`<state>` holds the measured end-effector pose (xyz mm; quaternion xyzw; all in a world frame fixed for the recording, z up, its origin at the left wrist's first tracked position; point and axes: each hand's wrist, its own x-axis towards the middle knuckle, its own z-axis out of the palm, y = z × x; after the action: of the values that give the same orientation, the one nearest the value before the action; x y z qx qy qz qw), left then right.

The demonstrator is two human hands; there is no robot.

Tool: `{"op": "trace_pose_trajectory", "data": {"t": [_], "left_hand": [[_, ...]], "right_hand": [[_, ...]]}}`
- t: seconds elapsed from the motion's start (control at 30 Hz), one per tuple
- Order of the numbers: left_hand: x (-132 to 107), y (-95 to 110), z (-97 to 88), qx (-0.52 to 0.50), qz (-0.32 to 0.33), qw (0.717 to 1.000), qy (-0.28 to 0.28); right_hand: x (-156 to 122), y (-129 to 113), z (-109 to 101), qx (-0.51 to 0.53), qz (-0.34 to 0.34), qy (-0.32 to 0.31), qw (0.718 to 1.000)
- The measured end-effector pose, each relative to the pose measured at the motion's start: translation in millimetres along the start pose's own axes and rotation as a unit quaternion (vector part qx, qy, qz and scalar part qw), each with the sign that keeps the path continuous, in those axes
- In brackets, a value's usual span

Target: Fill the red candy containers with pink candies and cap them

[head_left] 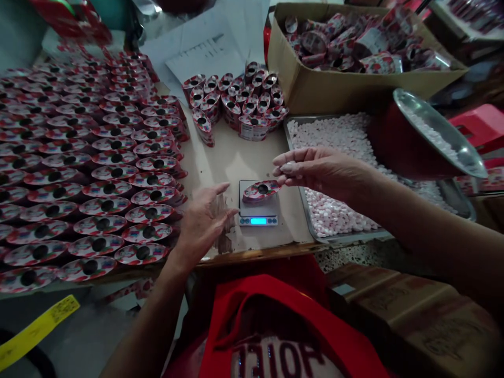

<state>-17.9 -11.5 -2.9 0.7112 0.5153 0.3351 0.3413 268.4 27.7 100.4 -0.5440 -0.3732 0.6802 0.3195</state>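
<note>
One pack (252,194) is resting on the lit scale (258,211) on the tabletop (240,163), its dark opening facing up. Just left of it, the left hand (205,220) is hovering with a loose, empty grip. The right hand (321,167) is reaching over the tray (354,237) of white pellets (334,212), fingertips gathering by the pack's right end; in this dimness I cannot tell whether they are grasping anything. Weighing seems to be under way, and the next move is probably calling for small, careful adjustment.
</note>
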Motion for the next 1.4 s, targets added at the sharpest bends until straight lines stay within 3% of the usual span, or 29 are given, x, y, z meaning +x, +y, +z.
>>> {"op": "trace_pose_trajectory", "data": {"t": [0.23,0.37,0.5,0.67,0.73,0.83,0.93,1.03,1.1,1.17,1.3,1.4], "left_hand": [[6.6,2.6,8.4,-0.03,0.004,0.999,-0.011],[7.8,6.9,10.7,-0.036,0.001,0.999,-0.012],[4.5,7.1,10.5,-0.032,-0.011,0.999,-0.023],[1.2,5.5,4.4,0.005,0.003,1.0,-0.021],[1.9,5.8,1.3,0.016,0.005,1.0,-0.026],[4.2,6.5,-2.2,0.02,0.003,0.999,-0.032],[6.8,6.3,-3.9,0.022,0.016,0.999,-0.029],[8.9,5.7,-4.7,0.025,0.035,0.999,-0.022],[9.8,6.3,-5.2,0.028,0.04,0.999,-0.018],[10.1,8.4,-6.0,0.034,0.041,0.998,-0.015],[9.8,17.3,-8.4,0.041,0.029,0.999,-0.013],[10.9,26.0,-8.5,0.042,0.026,0.999,-0.009]], "right_hand": [[8.1,2.0,0.6,-0.109,-0.033,-0.03,0.993],[10.2,0.6,9.4,-0.216,-0.08,-0.051,0.972],[12.8,0.7,22.4,-0.402,-0.144,-0.065,0.902],[14.8,1.6,35.4,-0.622,-0.201,-0.04,0.756],[14.7,1.7,37.9,-0.672,-0.206,-0.04,0.71],[13.6,1.8,40.5,-0.705,-0.206,-0.046,0.677],[12.7,1.5,43.9,-0.714,-0.209,-0.046,0.667],[14.3,1.1,46.3,-0.706,-0.205,-0.03,0.678],[16.2,0.8,44.4,-0.679,-0.203,-0.015,0.705],[16.3,0.2,37.1,-0.615,-0.211,0.01,0.76],[4.7,-2.5,4.2,-0.382,-0.189,0.052,0.903],[-10.7,-2.9,-26.7,-0.291,-0.15,0.086,0.941]]}}
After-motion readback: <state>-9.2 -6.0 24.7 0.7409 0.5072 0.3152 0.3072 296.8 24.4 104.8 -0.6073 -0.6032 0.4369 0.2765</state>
